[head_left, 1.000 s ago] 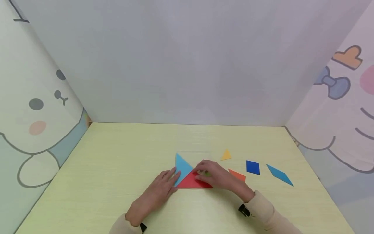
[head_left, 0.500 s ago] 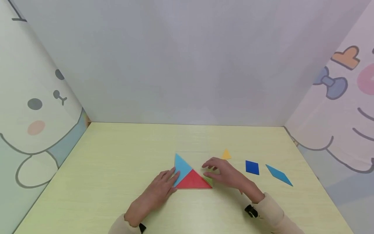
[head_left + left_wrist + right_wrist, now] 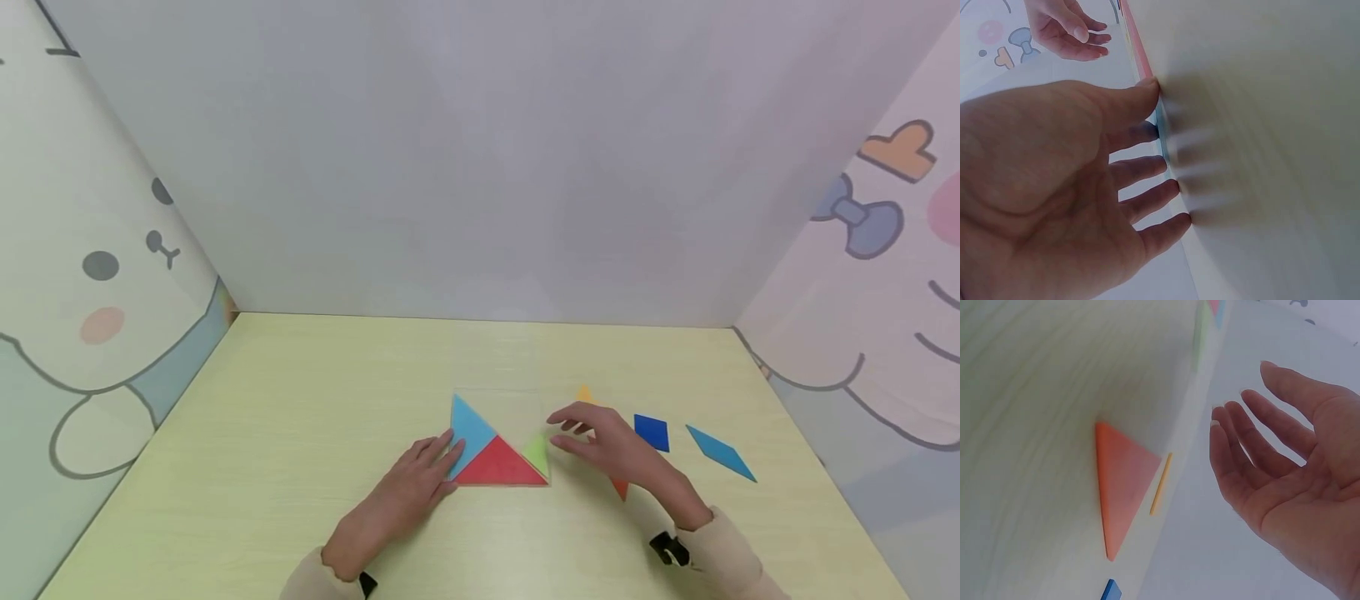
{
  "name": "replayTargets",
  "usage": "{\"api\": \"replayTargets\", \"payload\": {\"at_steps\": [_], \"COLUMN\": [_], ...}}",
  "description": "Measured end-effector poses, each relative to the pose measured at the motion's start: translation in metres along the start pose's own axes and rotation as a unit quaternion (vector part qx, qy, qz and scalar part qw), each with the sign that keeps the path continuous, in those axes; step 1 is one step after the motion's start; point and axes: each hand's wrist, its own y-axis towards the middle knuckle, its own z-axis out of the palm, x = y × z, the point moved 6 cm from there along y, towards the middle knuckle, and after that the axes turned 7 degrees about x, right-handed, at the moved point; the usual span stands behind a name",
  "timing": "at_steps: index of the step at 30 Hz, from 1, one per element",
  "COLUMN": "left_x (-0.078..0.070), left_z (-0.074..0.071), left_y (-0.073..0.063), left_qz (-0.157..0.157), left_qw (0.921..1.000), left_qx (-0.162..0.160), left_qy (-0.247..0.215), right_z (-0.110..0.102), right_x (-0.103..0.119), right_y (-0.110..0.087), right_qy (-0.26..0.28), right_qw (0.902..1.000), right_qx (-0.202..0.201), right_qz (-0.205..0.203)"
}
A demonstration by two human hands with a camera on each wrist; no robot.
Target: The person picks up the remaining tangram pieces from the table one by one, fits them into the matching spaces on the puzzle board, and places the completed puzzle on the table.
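Note:
My left hand [image 3: 408, 483] rests its fingers on the left edge of a light blue triangle [image 3: 469, 432]. In the left wrist view its thumb [image 3: 1141, 100] and fingertips touch the edge of the pieces. A red triangle [image 3: 501, 465] lies against the blue one, its long side facing me. At the red piece's right side sits a small green triangle [image 3: 538, 456]. My right hand [image 3: 607, 442] is raised just right of the green piece, fingers loosely bent and holding nothing. Below it lies an orange-red triangle [image 3: 1124, 487], partly hidden in the head view.
A small yellow triangle [image 3: 586, 394] lies behind my right hand. Farther right are a dark blue square [image 3: 652, 433] and a blue parallelogram [image 3: 721, 452]. A faint clear outline [image 3: 497, 358] shows beyond the pieces. White walls [image 3: 480, 167] surround the table's back and sides.
My right hand has let go of the green triangle and moved right, baring the red and green pieces. The left hand stays on the light blue triangle.

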Motion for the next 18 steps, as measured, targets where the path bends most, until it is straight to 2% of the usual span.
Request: {"api": "replayTargets", "payload": {"at_steps": [7, 18], "left_x": [0.000, 0.000], "left_z": [0.000, 0.001], "left_y": [0.000, 0.000], "left_qz": [0.003, -0.001], "left_qw": [1.0000, 1.0000], "left_qx": [-0.005, 0.000], "left_qy": [0.006, 0.008], "right_z": [-0.007, -0.020], "right_x": [-0.007, -0.016], "right_y": [-0.010, -0.026], "right_qy": [-0.001, -0.019], "right_qw": [0.9999, 0.9990], "right_qx": [-0.013, -0.036], "right_qz": [-0.009, 0.019]}}
